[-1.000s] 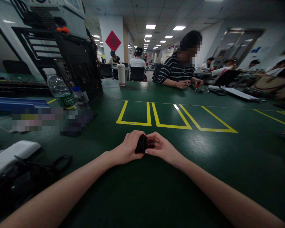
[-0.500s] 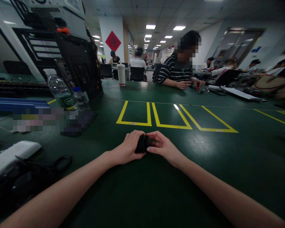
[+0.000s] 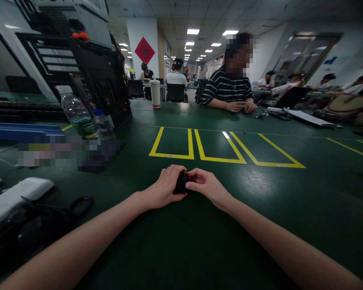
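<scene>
A small black object [image 3: 180,184], blocky and too dark to make out in detail, is between my hands just above or on the green table [image 3: 181,245]. My left hand [image 3: 161,187] wraps round its left side, thumb below and fingers over the top. From the right, my right hand [image 3: 207,187] pinches the object's right end with thumb and fingertips. The fingers hide much of the object, and I cannot tell whether it rests on the table.
Yellow tape outlines [image 3: 220,160] lie beyond my hands. On the left are a white power strip [image 3: 21,197], black cables [image 3: 48,225], a water bottle [image 3: 77,114] and a black frame [image 3: 99,80]. A white cup [image 3: 155,93] and a person in a striped top [image 3: 226,88] are across the table.
My right fingers have drawn closer together and slightly left against the black object. My left hand keeps its grip. The person opposite has brought their hands nearer each other.
</scene>
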`<state>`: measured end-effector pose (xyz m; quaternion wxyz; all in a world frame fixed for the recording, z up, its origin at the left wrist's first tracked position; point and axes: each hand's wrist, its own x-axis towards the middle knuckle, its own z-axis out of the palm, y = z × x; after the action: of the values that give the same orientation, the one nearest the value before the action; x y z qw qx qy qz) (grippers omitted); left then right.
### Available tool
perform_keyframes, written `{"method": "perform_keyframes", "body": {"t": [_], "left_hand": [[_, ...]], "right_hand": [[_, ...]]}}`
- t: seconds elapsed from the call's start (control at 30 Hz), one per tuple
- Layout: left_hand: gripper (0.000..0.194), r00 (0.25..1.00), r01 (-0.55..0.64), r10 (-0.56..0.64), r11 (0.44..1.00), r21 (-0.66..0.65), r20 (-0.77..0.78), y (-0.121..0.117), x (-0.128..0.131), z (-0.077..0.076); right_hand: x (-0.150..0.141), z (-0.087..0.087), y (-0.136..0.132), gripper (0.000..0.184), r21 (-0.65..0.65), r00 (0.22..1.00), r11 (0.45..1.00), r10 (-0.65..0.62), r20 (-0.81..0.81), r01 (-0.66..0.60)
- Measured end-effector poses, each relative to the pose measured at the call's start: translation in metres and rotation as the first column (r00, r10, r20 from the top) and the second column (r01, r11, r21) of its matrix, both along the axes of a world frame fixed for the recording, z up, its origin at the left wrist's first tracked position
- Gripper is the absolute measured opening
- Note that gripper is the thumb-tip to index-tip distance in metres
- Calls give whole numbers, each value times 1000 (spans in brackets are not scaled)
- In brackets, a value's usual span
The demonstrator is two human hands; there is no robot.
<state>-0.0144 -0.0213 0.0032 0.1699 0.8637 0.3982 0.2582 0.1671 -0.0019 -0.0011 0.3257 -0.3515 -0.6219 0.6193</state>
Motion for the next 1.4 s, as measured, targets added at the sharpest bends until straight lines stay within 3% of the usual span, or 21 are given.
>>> {"method": "perform_keyframes", "body": {"t": [0.23,0.43,0.7,0.97,1.2,1.4], "left_hand": [[55,1000,9,-8,1000,26,-11,-1,1,1],[55,1000,0,1,999,33,-12,-1,0,-2],[55,1000,21,-21,999,33,6,-1,0,1],[56,1000,19,-19,1000,15,-7,-2,0,3],[53,1000,24,-23,998,52,-9,-3,1,2],[56,999,41,-39,996,74,-29,-1,1,1]], "right_hand": [[-1,-2,-5,21,-13,999,1000,-26,-39,26],[-1,-4,-9,23,79,997,997,-16,-73,22],[-1,0,-13,17,134,1000,991,-17,-19,19],[0,-2,-10,24,94,997,996,-4,79,-4],[0,0,-16,22,228,996,972,44,80,-61],[-1,-2,-15,14,267,996,962,28,84,-49]]}}
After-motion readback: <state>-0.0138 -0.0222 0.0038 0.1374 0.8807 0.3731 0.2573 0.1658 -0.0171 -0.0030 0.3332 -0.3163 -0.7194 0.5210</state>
